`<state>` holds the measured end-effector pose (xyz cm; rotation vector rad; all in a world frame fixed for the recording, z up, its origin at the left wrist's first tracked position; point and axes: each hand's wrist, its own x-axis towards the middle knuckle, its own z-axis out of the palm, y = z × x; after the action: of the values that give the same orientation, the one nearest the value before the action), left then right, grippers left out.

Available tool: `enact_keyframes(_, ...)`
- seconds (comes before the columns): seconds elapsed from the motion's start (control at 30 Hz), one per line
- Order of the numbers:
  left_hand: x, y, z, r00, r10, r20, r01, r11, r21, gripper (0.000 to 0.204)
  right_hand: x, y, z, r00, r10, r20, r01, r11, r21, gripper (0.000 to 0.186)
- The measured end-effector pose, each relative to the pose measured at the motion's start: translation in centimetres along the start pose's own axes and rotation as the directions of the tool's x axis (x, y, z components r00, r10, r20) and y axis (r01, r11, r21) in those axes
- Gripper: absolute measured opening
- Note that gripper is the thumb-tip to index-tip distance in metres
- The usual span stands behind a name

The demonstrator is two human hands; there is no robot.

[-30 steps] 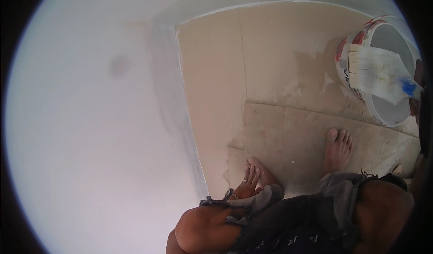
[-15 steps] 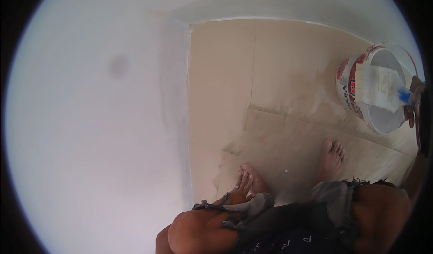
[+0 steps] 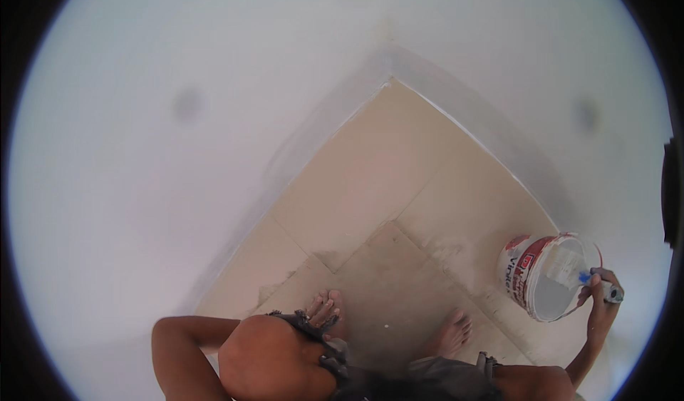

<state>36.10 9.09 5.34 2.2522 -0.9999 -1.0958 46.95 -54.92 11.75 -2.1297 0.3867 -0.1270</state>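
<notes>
My right hand (image 3: 603, 305) is closed round the handle of a wide paintbrush (image 3: 564, 268) with pale bristles and a blue patch near the handle. The bristles are over the mouth of a red and white paint bucket (image 3: 527, 267), at the right. Grey-white paint shows inside the bucket; whether the bristles touch it I cannot tell. My left hand (image 3: 318, 311) hangs past my bent left knee, beside my left foot, fingers loosely extended and holding nothing visible. Part of it is hidden by the frayed edge of my shorts.
Two pale walls (image 3: 299, 101) meet at a corner ahead, with a greyer band (image 3: 467, 101) along their base. Beige floor tiles (image 3: 377, 166) run up to them, and dusty, darker tiles lie around my bare feet (image 3: 454, 333).
My view has turned right, bringing the wall corner to the middle and the bucket lower in the picture. My right hand and brush remain at the bucket, now more fully in view.
</notes>
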Motion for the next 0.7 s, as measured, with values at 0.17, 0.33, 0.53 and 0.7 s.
enact_keyframes(0.17, 0.7, 0.3, 2.0, 0.999, -0.013, -0.041, 0.015, 0.998, 0.064, 0.054, -0.1, -1.9, -0.1, 0.998, -0.032, -0.051, 0.030, 0.998, -0.056, 0.029)
enact_keyframes(0.33, 3.1, -0.7, 3.7, 0.990, -0.100, -0.097, 0.121, 0.963, 0.240, 0.055, -0.4, -3.9, -1.1, 0.979, -0.041, -0.200, 0.011, 0.989, -0.150, 0.028)
enact_keyframes(0.53, 8.0, -6.3, 8.2, 0.954, -0.004, -0.301, 0.105, 0.942, 0.320, 0.062, 0.0, -1.9, -2.5, 0.979, -0.042, -0.198, -0.019, 0.955, -0.295, 0.030)
enact_keyframes(0.7, 10.3, -10.9, 9.3, 0.903, 0.317, -0.291, -0.270, 0.944, 0.190, 0.082, 0.3, -3.4, 0.4, 0.989, 0.093, -0.118, -0.134, 0.897, -0.421, 0.028)
